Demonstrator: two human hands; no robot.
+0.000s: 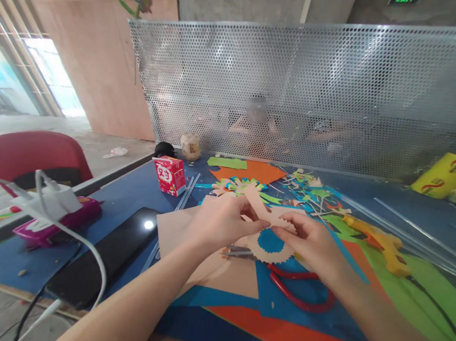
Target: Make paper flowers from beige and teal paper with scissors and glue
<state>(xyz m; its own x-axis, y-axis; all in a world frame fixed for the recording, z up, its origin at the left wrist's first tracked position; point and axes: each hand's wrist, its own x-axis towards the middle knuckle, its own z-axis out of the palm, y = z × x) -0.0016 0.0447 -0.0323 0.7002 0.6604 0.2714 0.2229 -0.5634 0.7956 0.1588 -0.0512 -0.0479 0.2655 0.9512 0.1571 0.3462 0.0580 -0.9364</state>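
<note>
Head view: hands (254, 228) hold tan strip (267, 214) slanting up-left.

Your 2 hands meet over the table (129, 197): scissors (297, 290) lie just below them, the carton (170, 175) behind to the left, the glue gun (383, 243) to the right.

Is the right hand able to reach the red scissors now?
Probably yes: the red scissors lie uncovered just below the right hand, but it first must release the tan paper cutout.
</note>
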